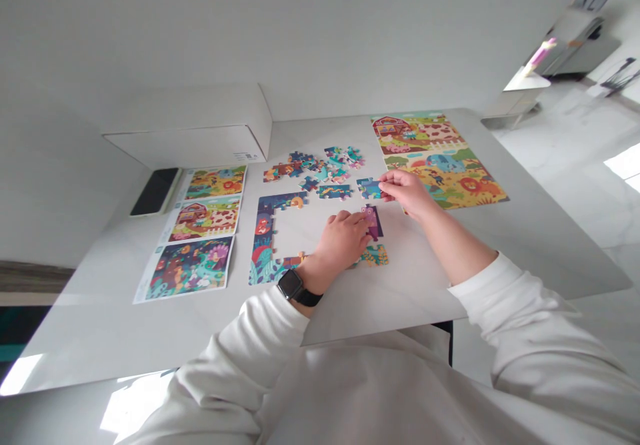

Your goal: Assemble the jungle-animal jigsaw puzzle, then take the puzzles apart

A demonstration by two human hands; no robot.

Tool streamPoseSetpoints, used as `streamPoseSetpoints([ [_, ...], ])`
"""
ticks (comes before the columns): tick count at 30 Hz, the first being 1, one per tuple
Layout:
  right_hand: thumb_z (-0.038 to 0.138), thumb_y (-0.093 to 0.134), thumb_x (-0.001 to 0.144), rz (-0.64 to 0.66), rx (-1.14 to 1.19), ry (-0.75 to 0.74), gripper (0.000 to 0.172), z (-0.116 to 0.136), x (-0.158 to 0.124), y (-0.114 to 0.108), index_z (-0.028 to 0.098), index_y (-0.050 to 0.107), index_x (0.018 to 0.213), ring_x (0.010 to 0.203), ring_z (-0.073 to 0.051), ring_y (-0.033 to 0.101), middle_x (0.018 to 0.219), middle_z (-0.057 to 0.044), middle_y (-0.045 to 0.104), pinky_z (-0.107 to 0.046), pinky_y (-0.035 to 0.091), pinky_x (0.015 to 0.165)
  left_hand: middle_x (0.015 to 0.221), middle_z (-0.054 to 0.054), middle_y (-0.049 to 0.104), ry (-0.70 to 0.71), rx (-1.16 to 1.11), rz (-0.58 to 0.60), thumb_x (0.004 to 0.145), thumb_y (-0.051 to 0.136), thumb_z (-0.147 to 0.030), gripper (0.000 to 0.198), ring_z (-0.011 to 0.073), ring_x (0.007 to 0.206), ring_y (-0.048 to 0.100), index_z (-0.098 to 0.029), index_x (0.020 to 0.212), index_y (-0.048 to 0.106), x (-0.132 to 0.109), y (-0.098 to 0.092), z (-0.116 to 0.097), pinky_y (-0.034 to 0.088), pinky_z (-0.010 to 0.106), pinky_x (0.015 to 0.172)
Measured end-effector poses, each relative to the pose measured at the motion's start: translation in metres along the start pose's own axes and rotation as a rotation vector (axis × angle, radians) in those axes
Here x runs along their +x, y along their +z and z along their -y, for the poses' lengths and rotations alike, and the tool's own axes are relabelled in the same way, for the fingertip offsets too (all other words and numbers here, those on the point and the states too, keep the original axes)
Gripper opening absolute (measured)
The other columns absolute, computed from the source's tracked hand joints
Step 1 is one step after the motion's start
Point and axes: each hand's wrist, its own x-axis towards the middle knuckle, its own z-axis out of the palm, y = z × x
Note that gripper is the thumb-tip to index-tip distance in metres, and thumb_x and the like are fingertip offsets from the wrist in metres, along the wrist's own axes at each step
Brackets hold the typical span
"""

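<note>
Head: right fingers [393, 176] pinch blue piece [371, 190]; left fingers [354, 218] lie extended over purple piece [374, 221]; box label [243, 156] illegible.

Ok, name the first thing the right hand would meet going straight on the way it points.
Past the blue cardboard puzzle section it touches, the right hand would probably first meet the dark-blue, roughly rectangular puzzle strip just left of that, though depth is unclear.

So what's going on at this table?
A person is handling pieces of a jigsaw puzzle. The right hand holds a blue piece by its edge; the left hand lies palm down, touching a purple piece. The puzzle's left edge is joined, and loose pieces lie heaped behind it. A picture sheet lies to the left.
</note>
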Motion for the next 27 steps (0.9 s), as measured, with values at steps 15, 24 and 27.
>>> streamPoseSetpoints([
  [15,0.039,0.093,0.069,0.013,0.029,0.030,0.034,0.003,-0.008,0.002,0.022,0.072,0.088,0.068,-0.016,0.067,0.079,-0.001,0.068,-0.032,0.061,0.066,0.147,0.007,0.068,0.003,0.002,0.000,0.107,0.054,-0.037,0.036,0.0270,0.125,0.062,-0.025,0.136,0.071,-0.001,-0.004,-0.005,0.052,0.042,0.100],
  [24,0.037,0.087,0.070,0.022,-0.062,0.022,0.025,0.003,-0.014,0.003,0.025,0.077,0.089,0.070,-0.018,0.064,0.077,-0.004,0.068,-0.030,0.047,0.061,0.147,0.009,0.066,0.007,0.024,-0.032,0.107,0.051,-0.038,0.036,0.0272,0.122,0.061,-0.026,0.135,0.071,-0.001,0.005,-0.006,0.051,0.041,0.098],
  [27,0.037,0.087,0.070,0.024,-0.072,0.024,0.025,0.002,-0.014,0.003,0.025,0.077,0.089,0.070,-0.017,0.063,0.076,-0.004,0.068,-0.031,0.047,0.063,0.143,0.010,0.067,0.005,0.019,-0.037,0.107,0.050,-0.036,0.035,0.0273,0.120,0.062,-0.023,0.131,0.072,-0.001,0.005,-0.006,0.051,0.042,0.096],
])
